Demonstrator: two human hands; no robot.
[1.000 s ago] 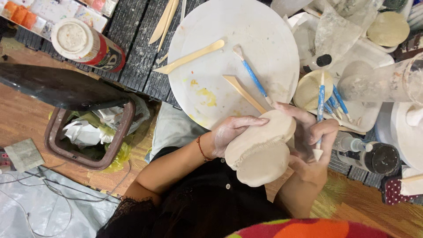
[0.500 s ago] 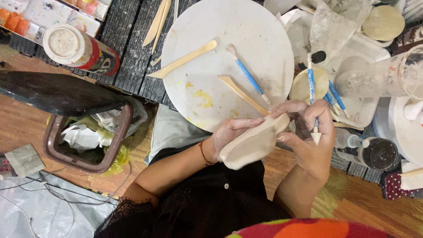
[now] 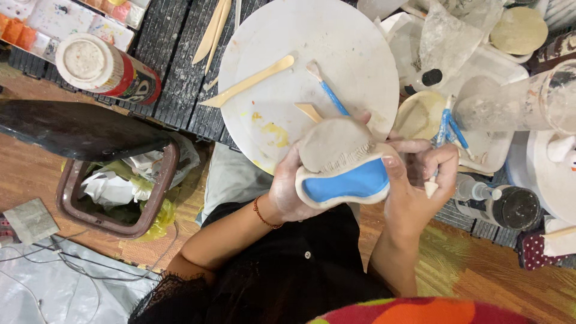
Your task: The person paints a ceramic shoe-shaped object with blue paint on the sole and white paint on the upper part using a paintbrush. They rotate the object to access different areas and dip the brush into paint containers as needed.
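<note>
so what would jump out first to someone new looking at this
The clay piece with its bright blue patch, held in both hands at the centre: left hand under it, right hand at its side, also gripping a small tool. Behind it lies a big white round board with wooden sticks and a blue-handled brush.

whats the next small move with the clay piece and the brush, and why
Probably bring the brush tip back onto the unpainted rim. The left hand tilts the pale clay piece with the blue-painted face towards the camera, its rim and ridged back bare. The right hand steadies its edge while holding a small pale-handled brush off the clay.
</note>
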